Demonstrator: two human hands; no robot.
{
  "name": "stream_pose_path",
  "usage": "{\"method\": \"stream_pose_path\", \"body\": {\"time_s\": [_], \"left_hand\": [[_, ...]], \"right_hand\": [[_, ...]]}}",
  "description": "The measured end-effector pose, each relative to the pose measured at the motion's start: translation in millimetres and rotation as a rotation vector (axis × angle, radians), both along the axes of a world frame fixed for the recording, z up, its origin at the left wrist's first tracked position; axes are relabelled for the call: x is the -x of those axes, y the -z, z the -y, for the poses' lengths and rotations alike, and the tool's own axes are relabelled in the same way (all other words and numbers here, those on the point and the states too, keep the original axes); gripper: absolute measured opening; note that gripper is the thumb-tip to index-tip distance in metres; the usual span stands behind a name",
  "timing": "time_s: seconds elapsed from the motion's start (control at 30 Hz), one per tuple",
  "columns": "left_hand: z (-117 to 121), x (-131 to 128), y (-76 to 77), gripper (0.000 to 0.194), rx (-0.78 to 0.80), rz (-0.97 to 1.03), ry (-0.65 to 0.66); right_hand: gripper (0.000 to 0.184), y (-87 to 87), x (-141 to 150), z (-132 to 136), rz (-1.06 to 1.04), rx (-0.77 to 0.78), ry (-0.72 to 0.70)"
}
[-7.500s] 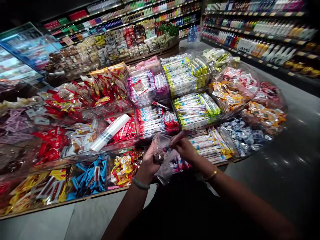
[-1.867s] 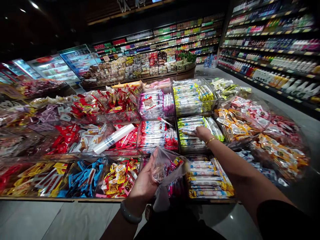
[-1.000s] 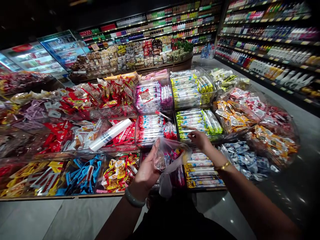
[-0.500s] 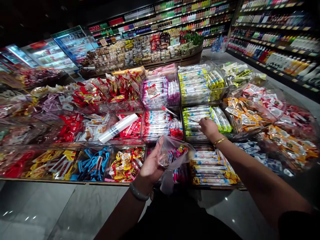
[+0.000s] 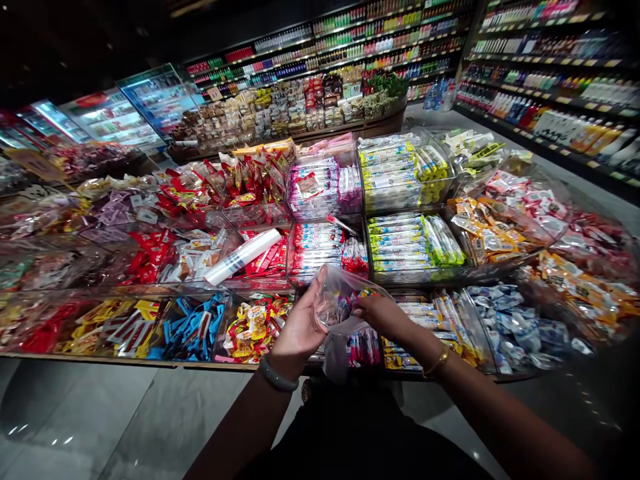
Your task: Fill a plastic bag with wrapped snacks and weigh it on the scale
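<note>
My left hand (image 5: 299, 327) grips the rim of a clear plastic bag (image 5: 334, 308) that holds several wrapped snacks, in front of the candy display. My right hand (image 5: 379, 312) is at the bag's mouth, its fingers curled and pushed into the opening; what they hold is hidden by the plastic. Just beyond the hands lies the bin of green-and-white stick snacks (image 5: 410, 240), with the bin of red-and-white sticks (image 5: 320, 247) to its left. Below my right wrist are yellow-and-white packs (image 5: 420, 320).
A roll of plastic bags (image 5: 243, 256) lies across a red-snack bin at centre left. Clear bins of orange packs (image 5: 487, 230) and blue-white candies (image 5: 505, 320) curve away on the right. Bottle shelves (image 5: 550, 113) line the right aisle and back wall.
My right hand has come back from the green-and-white stick bin to the mouth of the bag. The left hand still holds the bag in about the same place.
</note>
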State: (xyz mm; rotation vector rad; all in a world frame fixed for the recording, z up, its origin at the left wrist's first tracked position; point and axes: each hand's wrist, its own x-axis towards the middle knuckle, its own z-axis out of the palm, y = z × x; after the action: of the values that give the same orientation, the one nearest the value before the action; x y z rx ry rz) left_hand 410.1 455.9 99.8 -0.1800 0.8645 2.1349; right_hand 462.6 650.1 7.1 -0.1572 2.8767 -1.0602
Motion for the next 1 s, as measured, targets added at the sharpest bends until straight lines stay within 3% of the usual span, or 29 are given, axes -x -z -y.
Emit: {"method": "stream_pose_path", "body": {"time_s": [0.17, 0.3, 0.37, 0.5, 0.63, 0.7, 0.8, 0.83, 0.93, 1.0], "left_hand": [[15.5, 3.1, 1.5, 0.061, -0.008, 0.014, -0.035], [26.5, 4.3, 5.3, 0.055, -0.021, -0.035, -0.066], [33.6, 4.8, 5.9, 0.050, -0.006, -0.052, -0.124], [54.1, 3.5, 1.8, 0.045, 0.098, -0.098, -0.283], [77.2, -0.5, -4.7, 0.048, 0.209, -0.162, -0.337], [87.7, -2.1, -7.1, 0.049, 0.222, -0.176, -0.360], [102.8, -5.5, -9.4, 0.052, 0.244, -0.206, -0.402], [108.2, -7.7, -10.0, 0.054, 0.272, -0.225, -0.415], [127.2, -18.5, -13.5, 0.056, 0.357, -0.257, -0.462], [144.4, -27.4, -18.3, 0.055, 0.368, -0.237, -0.501]], "right_hand": [[0.032, 2.0, -21.5, -33.4, -0.220, -0.174, -0.181], [0.017, 3.3, -26.7, -46.4, -0.380, -0.315, -0.120], [0.019, 4.4, -24.7, -46.9, -0.474, -0.314, -0.009], [0.017, 8.2, -12.6, -44.3, -0.456, -0.063, 0.229], [0.028, 8.2, 6.1, -37.0, -0.106, 0.294, 0.105], [0.032, 1.4, 14.7, -24.7, -0.073, 0.377, 0.125], [0.030, -21.1, 22.4, 13.3, -0.269, 0.449, 0.268], [0.029, -30.8, 23.2, 30.0, -0.321, 0.461, 0.250], [0.027, -58.9, 22.8, 78.0, -0.372, 0.503, 0.018], [0.025, -72.9, 24.1, 100.8, -0.408, 0.572, 0.062]]}}
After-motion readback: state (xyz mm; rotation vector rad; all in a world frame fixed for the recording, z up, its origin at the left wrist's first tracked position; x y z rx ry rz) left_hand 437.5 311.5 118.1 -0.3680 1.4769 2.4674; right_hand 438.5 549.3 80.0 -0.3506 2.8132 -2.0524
